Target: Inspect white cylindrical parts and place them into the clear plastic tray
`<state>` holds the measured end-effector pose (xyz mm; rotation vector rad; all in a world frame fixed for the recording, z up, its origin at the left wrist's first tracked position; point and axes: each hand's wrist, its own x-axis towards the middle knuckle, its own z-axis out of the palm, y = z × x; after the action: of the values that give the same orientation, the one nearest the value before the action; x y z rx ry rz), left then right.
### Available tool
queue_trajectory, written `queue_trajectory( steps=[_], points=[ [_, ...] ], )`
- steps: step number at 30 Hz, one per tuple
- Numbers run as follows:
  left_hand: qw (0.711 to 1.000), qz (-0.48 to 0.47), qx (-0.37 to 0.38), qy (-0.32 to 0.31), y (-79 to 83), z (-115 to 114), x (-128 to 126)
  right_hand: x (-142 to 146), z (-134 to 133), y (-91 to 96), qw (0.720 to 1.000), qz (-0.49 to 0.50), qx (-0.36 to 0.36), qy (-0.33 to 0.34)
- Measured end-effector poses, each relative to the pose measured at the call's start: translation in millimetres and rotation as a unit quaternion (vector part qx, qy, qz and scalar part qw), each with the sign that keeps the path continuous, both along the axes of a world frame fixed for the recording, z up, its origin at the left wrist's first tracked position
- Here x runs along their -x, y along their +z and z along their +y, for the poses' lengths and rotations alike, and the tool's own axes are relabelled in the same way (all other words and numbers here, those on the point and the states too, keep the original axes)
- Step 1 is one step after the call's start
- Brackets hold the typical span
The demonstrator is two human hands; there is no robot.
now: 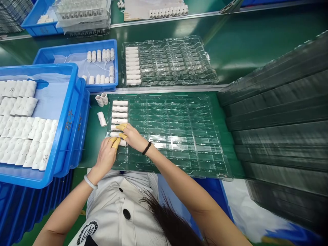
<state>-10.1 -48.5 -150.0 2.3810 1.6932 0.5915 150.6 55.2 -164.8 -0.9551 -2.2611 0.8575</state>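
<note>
Currently on the bench, item by item. Right hand (133, 138): laid over the left column of the near clear tray (179, 136), fingers curled down, the yellow-capped tips (121, 127) slightly apart and touching a white tube (114, 127) that lies in its pocket; I cannot tell whether they grip it or only press on it. Black band (146, 148) on that wrist. Left hand (106, 158): just beside the right one at the tray's near left corner, fingers bent, capped tips (114, 142) resting on the lowest tube (123, 143) of the same column; hold or mere touch, I cannot tell. Pale bangle (90, 182) on that wrist. Filled pockets (120, 109): four more tubes lying crosswise above my fingers, one per pocket; the other columns of the tray show bare plastic. Loose tubes: two standing upright (101, 99) by the tray's far left corner, one lying (101, 119) just left of the tray on the green surface (243, 44). Large blue crate (69, 112): to my left, holding rows of white tubes on a pale liner. Smaller blue bin (77, 46): behind it, two short rows of tubes standing inside. Far clear tray (176, 61): beyond the near one, its left column (133, 65) filled. Stack of dark trays (276, 112): to my right, blurred.
</note>
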Motion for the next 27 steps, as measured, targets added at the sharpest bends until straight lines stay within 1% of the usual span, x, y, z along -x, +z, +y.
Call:
queue_trajectory(
  steps=[2, 4, 6, 7, 8, 10, 12, 14, 15, 16, 17, 18, 19, 20, 21, 22, 23, 24, 25, 27],
  points=[
    [1.000, 0.006, -0.009, 0.018, 1.4, -3, 2, -6, -4, -0.5, 1.000, -0.008, -0.023, -0.018],
    [0.999, 0.011, -0.015, 0.026, 8.2, -6, 2, -11, -13, 1.5, 0.998, -0.020, -0.047, -0.043],
    [0.999, 0.005, -0.024, 0.024, 22.8, -10, 1, -15, -24, 3.9, 0.995, -0.035, -0.070, -0.056],
    [0.999, -0.009, -0.025, 0.018, 33.6, -14, 1, -17, -30, 4.7, 0.994, -0.044, -0.081, -0.053],
    [0.999, -0.029, -0.021, 0.008, 47.0, -18, 2, -17, -36, 4.9, 0.993, -0.054, -0.092, -0.044],
    [0.996, -0.080, 0.011, -0.024, 81.2, -29, 8, -18, -46, 3.6, 0.991, -0.071, -0.112, -0.020],
    [0.990, -0.112, 0.057, -0.070, 122.3, -43, 21, -17, -52, 0.8, 0.988, -0.078, -0.130, -0.003],
    [0.982, -0.124, 0.083, -0.117, 164.8, -54, 41, -16, -56, -2.1, 0.985, -0.076, -0.154, 0.000],
    [0.983, -0.121, 0.079, -0.113, 184.4, -57, 53, -16, -57, -3.3, 0.983, -0.073, -0.169, -0.001],
    [0.988, -0.112, 0.061, -0.085, 201.7, -56, 67, -15, -58, -4.1, 0.980, -0.070, -0.185, -0.005],
    [0.994, -0.099, 0.037, -0.039, 216.1, -52, 83, -15, -59, -4.6, 0.978, -0.065, -0.199, -0.011],
    [0.996, -0.083, 0.008, 0.022, 227.1, -43, 100, -15, -59, -4.6, 0.976, -0.058, -0.211, -0.018],
    [0.996, -0.057, -0.022, 0.068, 234.5, -29, 119, -15, -59, -4.2, 0.974, -0.049, -0.218, -0.024],
    [0.992, -0.022, -0.027, 0.122, 238.2, -13, 139, -14, -58, -3.3, 0.974, -0.037, -0.221, -0.030],
    [0.980, 0.009, -0.026, 0.195, 238.7, 7, 161, -13, -57, -1.9, 0.974, -0.024, -0.222, -0.035],
    [0.962, 0.043, 0.013, 0.268, 236.2, 27, 181, -12, -56, 0.0, 0.974, -0.012, -0.222, -0.040],
    [0.940, 0.075, 0.077, 0.324, 231.3, 48, 201, -11, -55, 2.4, 0.974, -0.001, -0.220, -0.043],
    [0.917, 0.102, 0.141, 0.360, 224.5, 66, 218, -10, -54, 5.1, 0.975, 0.007, -0.218, -0.045],
    [0.907, 0.107, 0.162, 0.373, 216.4, 82, 232, -9, -54, 8.1, 0.975, 0.013, -0.216, -0.045],
    [0.902, 0.104, 0.183, 0.376, 198.4, 105, 251, -6, -55, 14.0, 0.975, 0.023, -0.216, -0.042]
  ],
)
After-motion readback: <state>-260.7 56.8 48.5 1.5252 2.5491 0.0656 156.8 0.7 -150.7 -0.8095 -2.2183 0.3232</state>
